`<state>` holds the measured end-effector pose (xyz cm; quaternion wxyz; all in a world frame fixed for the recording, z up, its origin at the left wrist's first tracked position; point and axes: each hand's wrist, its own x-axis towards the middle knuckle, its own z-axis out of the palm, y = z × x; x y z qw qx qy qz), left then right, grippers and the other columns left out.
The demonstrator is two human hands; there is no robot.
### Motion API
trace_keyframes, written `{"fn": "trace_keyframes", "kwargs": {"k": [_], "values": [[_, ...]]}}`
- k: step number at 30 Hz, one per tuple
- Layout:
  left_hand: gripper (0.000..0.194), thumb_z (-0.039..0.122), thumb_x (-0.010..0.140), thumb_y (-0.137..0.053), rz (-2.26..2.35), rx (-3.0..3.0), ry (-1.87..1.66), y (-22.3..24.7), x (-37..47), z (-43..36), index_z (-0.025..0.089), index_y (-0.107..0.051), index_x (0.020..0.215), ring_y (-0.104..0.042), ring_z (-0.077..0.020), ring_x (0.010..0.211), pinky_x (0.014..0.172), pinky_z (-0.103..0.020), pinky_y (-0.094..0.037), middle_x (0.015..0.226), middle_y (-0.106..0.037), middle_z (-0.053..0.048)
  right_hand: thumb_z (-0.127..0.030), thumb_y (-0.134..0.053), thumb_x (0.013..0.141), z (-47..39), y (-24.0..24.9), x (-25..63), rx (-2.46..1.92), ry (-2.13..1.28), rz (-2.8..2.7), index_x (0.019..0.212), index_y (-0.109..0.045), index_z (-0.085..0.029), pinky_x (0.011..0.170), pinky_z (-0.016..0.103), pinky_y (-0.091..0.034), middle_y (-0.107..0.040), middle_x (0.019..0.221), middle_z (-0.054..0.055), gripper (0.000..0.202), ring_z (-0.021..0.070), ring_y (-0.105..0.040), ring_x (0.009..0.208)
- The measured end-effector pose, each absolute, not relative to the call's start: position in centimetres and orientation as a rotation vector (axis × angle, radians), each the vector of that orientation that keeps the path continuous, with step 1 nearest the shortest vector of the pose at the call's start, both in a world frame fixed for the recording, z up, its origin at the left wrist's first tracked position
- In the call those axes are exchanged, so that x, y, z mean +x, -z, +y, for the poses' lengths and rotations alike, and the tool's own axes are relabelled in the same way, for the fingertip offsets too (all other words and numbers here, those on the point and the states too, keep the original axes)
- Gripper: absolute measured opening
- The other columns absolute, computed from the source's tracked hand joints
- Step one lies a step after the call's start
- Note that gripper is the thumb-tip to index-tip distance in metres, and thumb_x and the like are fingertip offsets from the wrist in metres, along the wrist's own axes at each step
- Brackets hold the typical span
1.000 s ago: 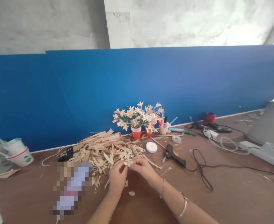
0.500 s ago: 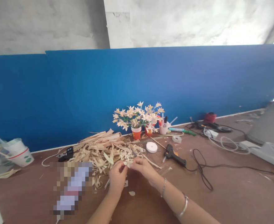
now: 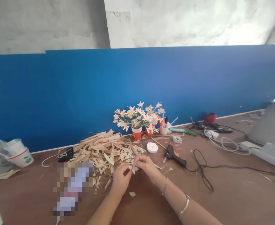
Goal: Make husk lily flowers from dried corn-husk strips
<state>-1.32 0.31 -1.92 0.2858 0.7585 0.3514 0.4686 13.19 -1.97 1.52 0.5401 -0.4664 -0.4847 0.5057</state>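
A small pale flower of pointed husk-like petals is between my two hands above the table. My left hand pinches it from the left with thumb and fingertips. My right hand, wearing bracelets at the wrist and forearm, is closed on its upper right side; the exact grip is partly hidden by the fingers. One loose pale petal lies on the table just below my hands. Behind them spreads a heap of dried husk strips.
Husk flowers stand in red-and-white cups at the back. A white tape roll and a black glue gun with its cord lie to the right. A blurred-out object and a paper cup are left, a power strip far right.
Both hands have shifted slightly right and turned the flower, so its pointed petals now show below the fingers. The right fingers have moved up a little.
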Motion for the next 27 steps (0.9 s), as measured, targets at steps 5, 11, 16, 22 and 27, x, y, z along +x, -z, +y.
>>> {"fn": "trace_keyframes", "kwargs": {"k": [5,11,16,22,27], "values": [[0.016,0.009,0.072,-0.053,0.932,2.058,-1.201,1.75,-1.16,0.12,0.017,-0.062,0.062,-0.058,-0.014,0.066,0.06,-0.021,-0.044,0.069,-0.063,-0.002,-0.023,-0.062,0.06,-1.63,-1.0,13.34,-1.131,-1.195,-1.151,0.049,-0.056,-0.016,0.054,0.023,-0.031,-0.053,0.059,-0.002,0.015,0.0095,-0.042,0.054],[0.016,0.011,0.073,-0.054,0.942,2.09,-1.162,1.66,-1.22,0.18,0.018,-0.063,0.062,-0.058,-0.0143,0.067,0.062,-0.022,-0.044,0.068,-0.062,-0.002,-0.022,-0.062,0.059,-1.65,-1.1,13.26,-1.155,-1.166,-1.157,0.046,-0.055,-0.016,0.057,0.023,-0.033,-0.055,0.059,-0.002,0.016,0.0102,-0.044,0.056],[0.015,0.011,0.073,-0.054,0.953,2.1,-1.158,1.76,-1.21,0.17,0.018,-0.063,0.062,-0.059,-0.0143,0.067,0.062,-0.022,-0.044,0.068,-0.063,-0.002,-0.023,-0.062,0.059,-1.57,-1.0,13.28,-1.152,-1.184,-1.157,0.045,-0.054,-0.017,0.056,0.023,-0.034,-0.055,0.056,-0.002,0.017,0.0106,-0.046,0.055],[0.016,0.012,0.073,-0.053,0.96,2.12,-1.149,1.81,-1.18,0.14,0.018,-0.063,0.062,-0.058,-0.0144,0.066,0.061,-0.022,-0.043,0.067,-0.062,-0.002,-0.024,-0.062,0.059,-1.66,-1.2,13.19,-1.185,-1.181,-1.158,0.045,-0.053,-0.017,0.055,0.023,-0.034,-0.055,0.055,-0.002,0.018,0.0105,-0.045,0.055],[0.016,0.012,0.073,-0.053,0.968,2.123,-1.145,1.83,-1.22,0.15,0.018,-0.062,0.061,-0.058,-0.0144,0.065,0.06,-0.023,-0.044,0.067,-0.062,-0.002,-0.023,-0.062,0.059,-1.61,-1.03,13.22,-1.178,-1.179,-1.159,0.046,-0.055,-0.017,0.056,0.023,-0.034,-0.055,0.056,-0.002,0.016,0.0109,-0.045,0.055]]}}
